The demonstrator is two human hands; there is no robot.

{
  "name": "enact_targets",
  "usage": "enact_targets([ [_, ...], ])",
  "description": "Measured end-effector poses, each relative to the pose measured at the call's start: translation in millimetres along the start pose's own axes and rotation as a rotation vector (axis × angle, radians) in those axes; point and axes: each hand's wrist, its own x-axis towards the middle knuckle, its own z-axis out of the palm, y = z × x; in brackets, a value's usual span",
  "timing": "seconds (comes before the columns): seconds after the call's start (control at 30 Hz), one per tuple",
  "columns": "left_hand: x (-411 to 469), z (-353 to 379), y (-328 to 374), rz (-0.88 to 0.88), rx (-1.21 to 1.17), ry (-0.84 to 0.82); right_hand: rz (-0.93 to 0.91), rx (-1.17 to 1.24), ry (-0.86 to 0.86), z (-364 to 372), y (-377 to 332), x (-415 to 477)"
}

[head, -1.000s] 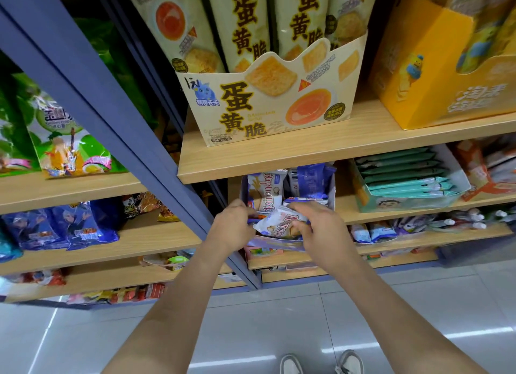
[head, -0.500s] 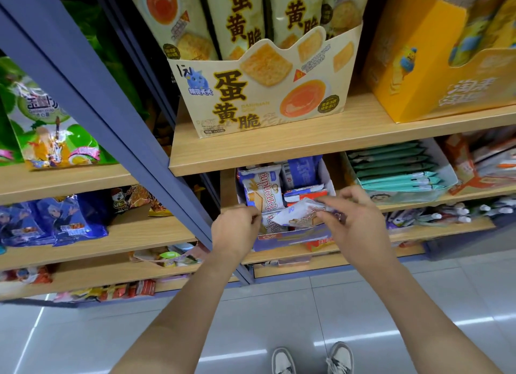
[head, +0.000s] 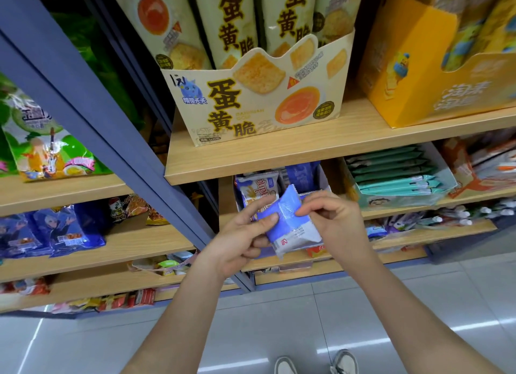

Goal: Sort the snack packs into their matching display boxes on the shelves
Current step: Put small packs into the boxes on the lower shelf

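We see an evenly bright scene, lit from above: white streaks of glare lie on the glossy floor (head: pixel 251 331) at six and seven o'clock. Under each wooden shelf (head: pixel 279 155) the recesses fall into soft shadow. Wide-angle distortion tilts the blue upright (head: pixel 92 116) at ten o'clock. The yellow box (head: pixel 418 74) at two o'clock looks smeared and soft.

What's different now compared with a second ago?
The blue-and-white snack pack has been lifted out of the display box and is now gripped by both the left hand and right hand. The other packs are unmoved.
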Motion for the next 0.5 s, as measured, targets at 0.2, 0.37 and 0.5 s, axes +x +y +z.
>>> enact_targets([
  [0.2, 8.0, 0.2, -13.7, 0.219, 0.028, 0.228, 0.281, 0.077, -0.175, -0.6, -6.7, 4.8],
  [0.37, 2.2, -6.3, -9.2, 0.304, 0.25, 0.345, 0.013, -0.404, -0.077, 8.5, -2.0, 6.8],
  [0.5, 13.9, -23.8, -5.7, 0.343, 0.363, 0.558, -0.057, -0.391, 0.039, 10.0, -3.2, 4.1],
])
